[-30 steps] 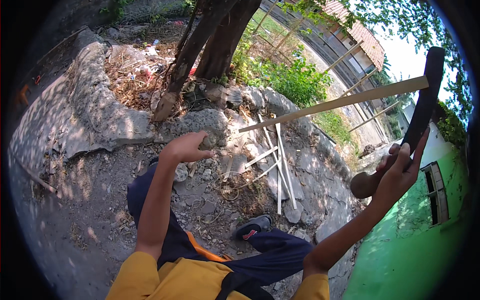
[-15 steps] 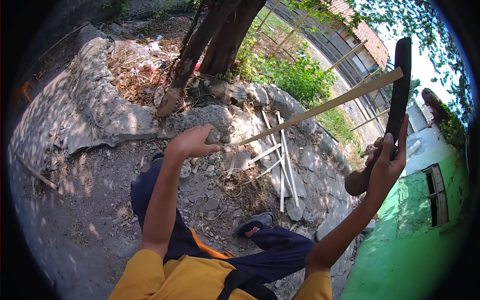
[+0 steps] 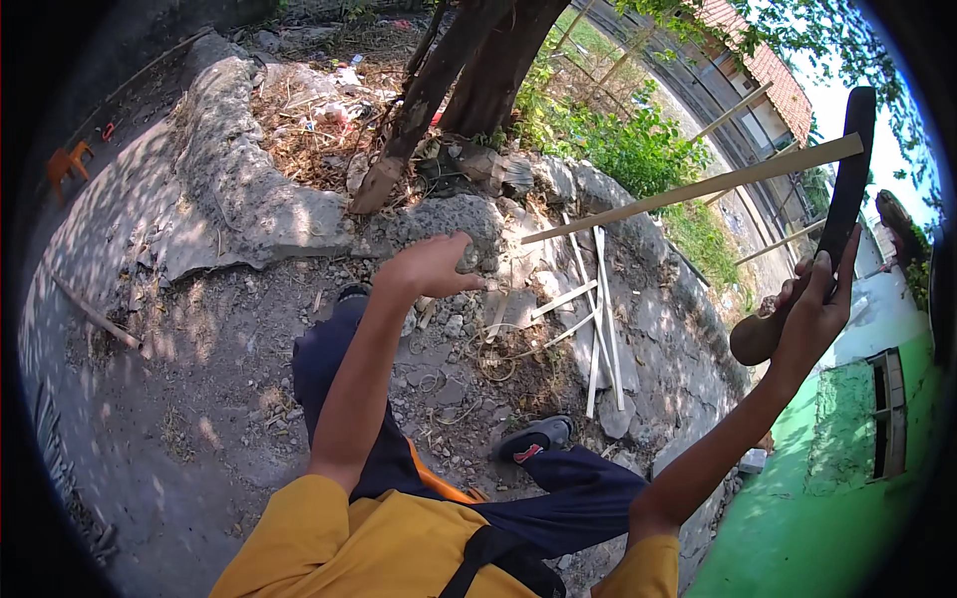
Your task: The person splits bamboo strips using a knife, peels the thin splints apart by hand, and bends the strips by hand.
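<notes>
My right hand (image 3: 815,304) is raised on the right, its fingers closed round the handle of a machete (image 3: 849,194) with a dark, broad blade and a rounded wooden butt. A long, pale wooden slat (image 3: 698,189) slants across the view. Its upper end meets the blade near the tip and seems caught on it; its lower end hangs toward the middle. Just left of that lower end is my left hand (image 3: 429,267), open, thumb and fingers apart, holding nothing. Several similar slats (image 3: 603,319) lie crossed on the ground below.
A broken concrete ledge (image 3: 299,214) curves round a leaning tree trunk (image 3: 424,100) with dry leaves and litter. At the right stands a green wall (image 3: 827,448) with a window. An orange plastic stool (image 3: 68,164) is at the far left. Stones and rubble lie near my feet.
The whole scene has slid rightward as my head turned slightly left. The machete and the slat have moved a little to the right together; my left hand remains open.
</notes>
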A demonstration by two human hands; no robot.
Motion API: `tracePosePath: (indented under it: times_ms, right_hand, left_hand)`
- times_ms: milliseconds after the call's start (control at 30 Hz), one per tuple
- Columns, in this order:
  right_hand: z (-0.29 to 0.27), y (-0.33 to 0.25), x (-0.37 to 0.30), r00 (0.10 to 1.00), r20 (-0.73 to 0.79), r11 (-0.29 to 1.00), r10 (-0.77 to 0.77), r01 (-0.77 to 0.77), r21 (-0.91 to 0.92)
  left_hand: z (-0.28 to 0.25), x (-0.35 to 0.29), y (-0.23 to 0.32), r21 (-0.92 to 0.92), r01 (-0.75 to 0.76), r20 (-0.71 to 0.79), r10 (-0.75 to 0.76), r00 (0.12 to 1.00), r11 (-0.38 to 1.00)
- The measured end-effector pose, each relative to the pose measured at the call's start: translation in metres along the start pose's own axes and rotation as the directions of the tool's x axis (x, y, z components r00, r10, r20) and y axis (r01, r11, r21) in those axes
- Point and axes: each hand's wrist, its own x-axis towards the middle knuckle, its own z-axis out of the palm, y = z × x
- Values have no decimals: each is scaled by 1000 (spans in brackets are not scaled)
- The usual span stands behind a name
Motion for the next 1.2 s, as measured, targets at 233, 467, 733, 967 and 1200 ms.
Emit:
tracePosePath:
  times_ms: [233,467,733,967,1200]
  right_hand:
    - [-69,-42,1,969,-228,993,-94,75,-92]
    - [30,15,-49,989,101,986,105,-91,-137]
    - [-20,-30,-21,989,-127,985,-77,56,-160]
    - [40,15,-56,976,113,974,185,-167,-152]
    - [40,24,-48,993,110,985,46,-27,-170]
  left_hand:
    - [4,-1,-14,-52,-12,-66,9,998,999]
    - [2,-4,-10,-30,18,-56,-19,998,999]
    - [-3,-4,-10,-58,20,-36,-22,999,998]
    - [0,-7,-9,-79,4,-81,-10,997,997]
    - [-5,-12,-6,-60,-18,-77,14,997,998]
